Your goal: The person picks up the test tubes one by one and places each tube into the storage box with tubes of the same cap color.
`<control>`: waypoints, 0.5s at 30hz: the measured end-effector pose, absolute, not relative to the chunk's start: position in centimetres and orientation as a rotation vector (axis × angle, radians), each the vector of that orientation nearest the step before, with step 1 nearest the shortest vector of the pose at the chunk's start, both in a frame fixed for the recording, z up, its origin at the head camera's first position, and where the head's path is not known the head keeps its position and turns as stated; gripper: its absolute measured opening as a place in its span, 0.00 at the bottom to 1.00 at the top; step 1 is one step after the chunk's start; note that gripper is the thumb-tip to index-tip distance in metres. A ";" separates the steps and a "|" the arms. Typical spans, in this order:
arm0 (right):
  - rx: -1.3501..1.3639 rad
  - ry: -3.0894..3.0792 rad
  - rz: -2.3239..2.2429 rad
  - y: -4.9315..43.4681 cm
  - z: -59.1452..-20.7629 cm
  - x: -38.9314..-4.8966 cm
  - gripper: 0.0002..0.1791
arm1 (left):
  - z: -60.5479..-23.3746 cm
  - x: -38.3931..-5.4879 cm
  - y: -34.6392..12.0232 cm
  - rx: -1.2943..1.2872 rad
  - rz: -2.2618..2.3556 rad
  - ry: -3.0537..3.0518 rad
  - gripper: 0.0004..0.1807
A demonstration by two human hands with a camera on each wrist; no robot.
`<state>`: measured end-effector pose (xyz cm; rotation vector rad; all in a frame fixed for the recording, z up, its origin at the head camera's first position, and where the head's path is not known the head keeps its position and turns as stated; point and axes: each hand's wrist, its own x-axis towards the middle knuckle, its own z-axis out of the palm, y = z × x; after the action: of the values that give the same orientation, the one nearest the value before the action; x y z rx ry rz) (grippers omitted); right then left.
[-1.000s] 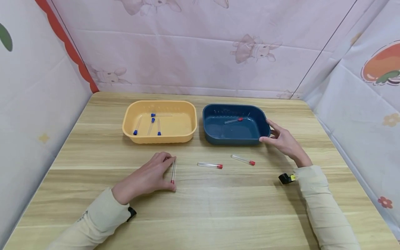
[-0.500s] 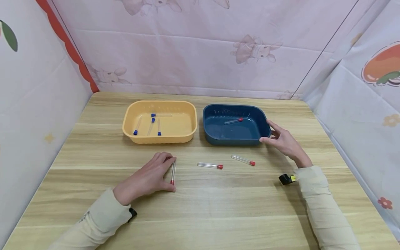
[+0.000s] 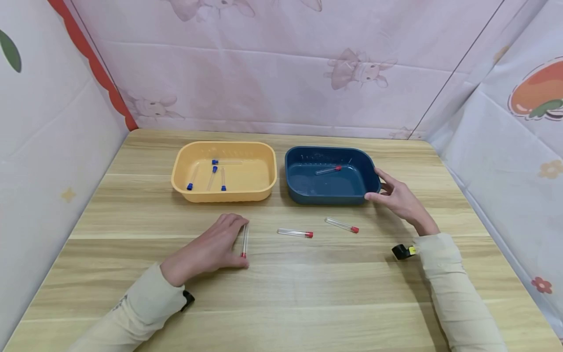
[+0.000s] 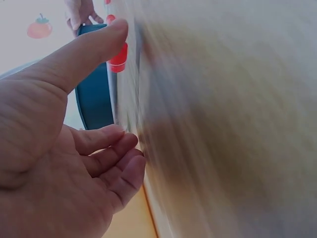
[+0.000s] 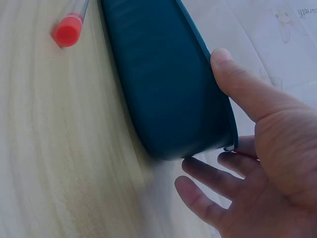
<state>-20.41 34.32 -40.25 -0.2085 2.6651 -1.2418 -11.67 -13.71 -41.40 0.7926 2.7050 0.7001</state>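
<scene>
My left hand (image 3: 206, 249) spans a red-capped test tube (image 3: 245, 239) on the table, thumb by the cap and index fingertip at the glass end. In the left wrist view the red cap (image 4: 119, 58) of that tube shows just under the thumb (image 4: 101, 47). My right hand (image 3: 402, 200) holds the right end of a dark blue plastic tub (image 3: 327, 199), thumb on the rim and fingers round the corner. One red-capped tube (image 3: 329, 170) lies inside the tub. Two more red-capped tubes, a middle one (image 3: 295, 232) and a right one (image 3: 342, 225), lie on the wood.
Left of the blue tub stands a yellow tub (image 3: 228, 196) with several blue-capped tubes (image 3: 213, 178) in it. Both stand toward the back of the wooden table (image 3: 308, 303). Printed cloth walls (image 3: 272, 83) close off the back and sides.
The left hand and the tube within its grasp have shifted very slightly. The right hand has stayed on the blue tub, and the other tubes lie as before.
</scene>
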 end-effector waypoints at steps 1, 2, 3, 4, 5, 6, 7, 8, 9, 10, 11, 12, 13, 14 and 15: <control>-0.209 2.666 -1.240 34.4 -40.3 -20.4 0.52 | -41.4 -11.7 -13.6 0.788 0.717 2.698 0.50; -0.211 2.669 -1.237 34.4 -40.3 -20.4 0.52 | -41.4 -11.8 -13.5 0.787 0.735 2.692 0.50; -0.215 2.671 -1.234 34.4 -40.4 -20.4 0.52 | -41.4 -11.9 -13.4 0.779 0.751 2.685 0.50; -0.218 2.674 -1.229 34.4 -40.4 -20.5 0.52 | -41.3 -12.0 -13.2 0.771 0.761 2.676 0.50; -0.221 2.675 -1.227 34.4 -40.4 -20.5 0.52 | -41.2 -12.1 -13.1 0.756 0.772 2.665 0.51; -0.224 2.676 -1.224 34.4 -40.4 -20.5 0.52 | -41.1 -12.2 -12.9 0.746 0.781 2.655 0.51; -0.226 2.676 -1.224 34.4 -40.4 -20.5 0.52 | -41.0 -12.3 -12.7 0.737 0.787 2.647 0.51; -0.230 2.676 -1.223 34.4 -40.4 -20.5 0.52 | -40.8 -12.3 -12.5 0.727 0.791 2.639 0.52; -0.231 2.676 -1.223 34.4 -40.3 -20.4 0.52 | -40.7 -12.4 -12.3 0.715 0.797 2.632 0.52; -0.233 2.678 -1.223 34.4 -40.3 -20.4 0.52 | -40.5 -12.5 -12.2 0.706 0.807 2.624 0.53; -0.237 2.679 -1.224 34.4 -40.3 -20.4 0.51 | -40.4 -12.5 -12.0 0.707 0.819 2.619 0.53; -0.238 2.679 -1.224 34.4 -40.3 -20.5 0.51 | -40.2 -12.6 -11.9 0.716 0.829 2.617 0.53; -0.243 2.679 -1.225 34.4 -40.3 -20.5 0.51 | -40.1 -12.6 -11.7 0.724 0.840 2.615 0.54; -0.246 2.680 -1.224 34.4 -40.4 -20.5 0.51 | -39.9 -12.6 -11.6 0.734 0.856 2.611 0.54; -0.249 2.678 -1.227 34.4 -40.4 -20.5 0.51 | -39.8 -12.7 -11.5 0.746 0.871 2.608 0.54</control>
<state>-20.48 34.39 -40.39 -0.2490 2.6780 -1.2272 -12.69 -11.47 -39.83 0.7456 2.6076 0.8715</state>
